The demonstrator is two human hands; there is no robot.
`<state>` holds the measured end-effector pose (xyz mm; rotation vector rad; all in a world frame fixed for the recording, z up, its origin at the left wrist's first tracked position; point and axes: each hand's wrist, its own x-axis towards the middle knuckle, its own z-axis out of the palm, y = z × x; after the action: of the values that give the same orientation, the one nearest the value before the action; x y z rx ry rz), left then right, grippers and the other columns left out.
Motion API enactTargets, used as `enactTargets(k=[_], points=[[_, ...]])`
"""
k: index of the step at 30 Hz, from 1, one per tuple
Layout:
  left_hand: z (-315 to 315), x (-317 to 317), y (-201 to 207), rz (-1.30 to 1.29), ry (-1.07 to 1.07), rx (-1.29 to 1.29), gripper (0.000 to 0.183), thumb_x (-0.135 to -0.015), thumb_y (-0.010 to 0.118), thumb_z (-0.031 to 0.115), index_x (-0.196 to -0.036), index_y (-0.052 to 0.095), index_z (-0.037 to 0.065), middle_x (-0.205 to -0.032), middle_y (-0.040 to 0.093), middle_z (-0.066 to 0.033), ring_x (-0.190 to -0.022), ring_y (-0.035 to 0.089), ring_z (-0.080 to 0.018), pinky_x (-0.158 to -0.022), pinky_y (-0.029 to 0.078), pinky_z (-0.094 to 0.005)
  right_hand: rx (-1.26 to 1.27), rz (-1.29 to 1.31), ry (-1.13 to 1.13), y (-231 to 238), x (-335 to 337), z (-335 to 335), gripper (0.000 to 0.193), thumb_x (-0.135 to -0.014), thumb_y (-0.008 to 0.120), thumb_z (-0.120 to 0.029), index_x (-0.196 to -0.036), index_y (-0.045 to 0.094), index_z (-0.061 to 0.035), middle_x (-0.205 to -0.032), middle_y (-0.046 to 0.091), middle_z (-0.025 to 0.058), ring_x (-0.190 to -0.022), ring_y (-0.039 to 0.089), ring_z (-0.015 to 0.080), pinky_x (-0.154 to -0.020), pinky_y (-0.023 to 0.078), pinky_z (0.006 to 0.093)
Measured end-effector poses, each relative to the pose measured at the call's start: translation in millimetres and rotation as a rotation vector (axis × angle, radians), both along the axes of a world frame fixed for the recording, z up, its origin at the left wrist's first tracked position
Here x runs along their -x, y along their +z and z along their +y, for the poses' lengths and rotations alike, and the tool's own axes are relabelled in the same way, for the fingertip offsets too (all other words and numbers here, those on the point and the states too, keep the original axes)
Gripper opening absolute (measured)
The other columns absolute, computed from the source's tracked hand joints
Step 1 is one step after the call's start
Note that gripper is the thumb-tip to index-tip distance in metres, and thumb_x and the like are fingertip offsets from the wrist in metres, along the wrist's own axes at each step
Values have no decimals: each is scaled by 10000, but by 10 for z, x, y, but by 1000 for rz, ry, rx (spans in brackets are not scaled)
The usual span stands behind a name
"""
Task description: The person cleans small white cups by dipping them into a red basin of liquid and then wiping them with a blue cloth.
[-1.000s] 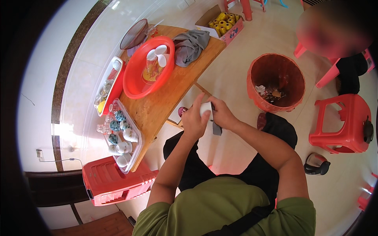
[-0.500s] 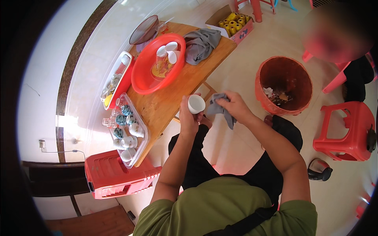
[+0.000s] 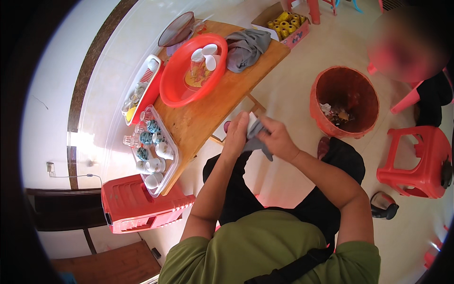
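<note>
Head view, from the near edge outward: above the green shirt [image 3: 260,241] and dark trousers, a red crate [image 3: 142,203] stands on the near left and a kettle [image 3: 384,205] on the near right. Farther out, over the floor just right of the table, the left hand [image 3: 237,136] holds a white cup [image 3: 251,119], fingers closed along its left side, and the right hand [image 3: 279,140] pinches a grey cloth [image 3: 256,128] bunched against it. Half a second ago cup and cloth were apart, with the cup's mouth open to view; now the hands have come together and the cloth meets the cup, so both seem to be worked as one, as in wiping. Only a pale strip of the cup shows, running roughly near to far between the hands; its mouth is hidden, probably turned right toward the cloth, and its long axis cannot be told surely. Left of the hands, the wooden table [image 3: 201,122] carries a clear tray [image 3: 173,163] of cups [image 3: 155,165] at its near end, then a red basin [image 3: 171,90] with white pieces [image 3: 211,62] inside, a red-and-white rack [image 3: 152,83] on the basin's left and a rag [image 3: 247,47] on its right. Across on the right stand a red stool [image 3: 414,161] and, farther, a bin [image 3: 319,113] with scraps inside; farthest lies a box [image 3: 299,37] of yellow rolls [image 3: 284,27].
</note>
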<state>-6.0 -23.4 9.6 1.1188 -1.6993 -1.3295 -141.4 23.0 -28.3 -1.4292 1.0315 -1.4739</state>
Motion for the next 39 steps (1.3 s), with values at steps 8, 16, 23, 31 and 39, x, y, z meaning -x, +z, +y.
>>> enactTargets(k=[8,16,23,31,39], points=[[207,67,-4,-220,-13,318,309,-978,408,311,-1017,481,12,-759,498,-72,-706,487,-169,-668,406,-278,-437,-610,106,108,99,-93,237,-897,571,-228,-871,620,3,-695,581,13,-606,558,96,-561,470,249],[129,-86,2,278,-215,-359,184,-923,556,246,-973,579,71,-774,562,23,-646,489,-58,-551,383,-214,-410,-652,-65,53,235,-204,245,-890,594,-224,-835,636,11,-710,614,30,-579,548,85,-525,459,247],[170,-39,-11,655,65,-392,167,-891,611,174,-914,629,9,-826,634,-41,-776,597,-136,-707,473,-256,-333,-590,-65,256,558,-268,232,-890,598,-224,-894,665,-1,-703,617,13,-586,536,71,-533,447,240],[230,178,-412,481,132,-113,106,-884,568,89,-872,640,13,-751,600,-1,-707,549,-73,-674,455,-244,-90,-8,-310,46,-94,-96,236,-868,568,-169,-1034,575,0,-873,605,108,-779,601,225,-732,476,320],[413,94,-416,340,-38,-1,172,-891,604,98,-947,621,-64,-811,573,-47,-771,573,-119,-719,464,-260,-811,-589,137,-56,169,-264,282,-885,525,-306,-766,571,-54,-668,569,57,-544,543,136,-435,423,276]])
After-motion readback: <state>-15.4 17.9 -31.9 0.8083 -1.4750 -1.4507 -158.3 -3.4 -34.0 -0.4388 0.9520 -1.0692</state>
